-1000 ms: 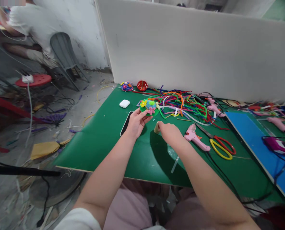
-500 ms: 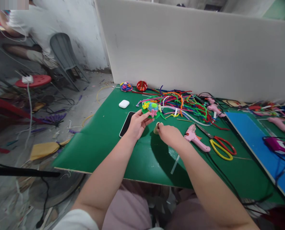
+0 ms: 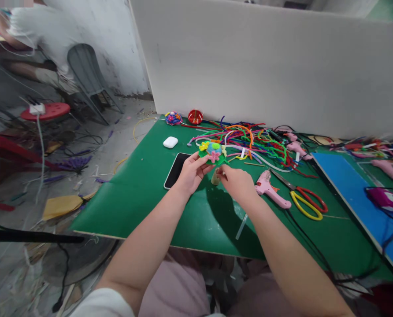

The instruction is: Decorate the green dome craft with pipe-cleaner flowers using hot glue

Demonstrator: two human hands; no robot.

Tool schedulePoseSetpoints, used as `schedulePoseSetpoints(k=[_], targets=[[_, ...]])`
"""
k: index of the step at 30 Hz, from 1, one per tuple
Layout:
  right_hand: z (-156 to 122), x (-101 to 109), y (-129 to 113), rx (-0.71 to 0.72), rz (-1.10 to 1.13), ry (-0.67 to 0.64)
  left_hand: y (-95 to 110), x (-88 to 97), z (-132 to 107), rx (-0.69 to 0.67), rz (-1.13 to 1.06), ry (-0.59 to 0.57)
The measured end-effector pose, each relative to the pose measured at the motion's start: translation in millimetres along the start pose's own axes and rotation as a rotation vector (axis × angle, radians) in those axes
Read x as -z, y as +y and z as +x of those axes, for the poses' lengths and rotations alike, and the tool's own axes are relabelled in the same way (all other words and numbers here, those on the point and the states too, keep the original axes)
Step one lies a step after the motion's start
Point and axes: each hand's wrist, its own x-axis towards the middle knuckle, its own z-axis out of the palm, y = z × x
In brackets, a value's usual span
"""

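My left hand (image 3: 190,172) pinches the edge of a round green pipe-cleaner ornament (image 3: 213,152) topped with small yellow, blue and pink flowers, holding it just above the green table (image 3: 143,193). My right hand (image 3: 238,182) is closed on a small beige cylinder (image 3: 215,176), which stands directly under the ornament's right side. A black phone (image 3: 176,169) lies flat just left of my left hand.
A tangled heap of coloured pipe cleaners (image 3: 252,141) lies behind the hands. A pink glue gun (image 3: 271,190) and yellow-and-red scissors (image 3: 307,203) lie to the right. A white earbud case (image 3: 170,141) and two finished ornaments (image 3: 173,118) sit at the back left. Another person sits far left.
My left hand has carried the ornament rightward until it sits over the beige cylinder. My right hand has tipped the cylinder more upright beneath it.
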Motion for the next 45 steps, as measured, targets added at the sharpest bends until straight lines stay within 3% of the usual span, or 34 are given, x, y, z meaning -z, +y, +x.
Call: schedulePoseSetpoints(k=[2,7,11,14,17,22,29,45], targets=[[-5.4,0.5,4.2,0.021,0.144,0.122,1.0,-1.8,-2.2,0.007,-0.016,0.014],[-32.8,15.4,16.5,0.238,0.600,0.516,7.5,-16.9,-17.8,0.033,-0.101,0.000],[-55.5,32.8,24.6,0.298,0.602,0.769,4.8,-39.2,-34.8,0.116,-0.057,-0.053],[-63.9,34.6,32.5,0.321,0.524,0.871,-3.7,-54.1,-45.5,0.231,0.017,-0.066],[-69.9,28.7,41.6,0.322,0.490,0.846,-13.0,-63.2,-53.1,0.325,0.057,-0.066],[-81.5,24.5,51.0,0.265,0.405,0.844,-22.8,-69.9,-56.5,0.362,0.089,-0.090],[-82.4,26.1,51.2,0.245,0.370,0.894,-23.5,-72.9,-56.1,0.352,0.115,-0.094],[-82.9,25.6,51.8,0.213,0.361,0.855,-24.1,-75.7,-60.0,0.295,0.224,-0.087]])
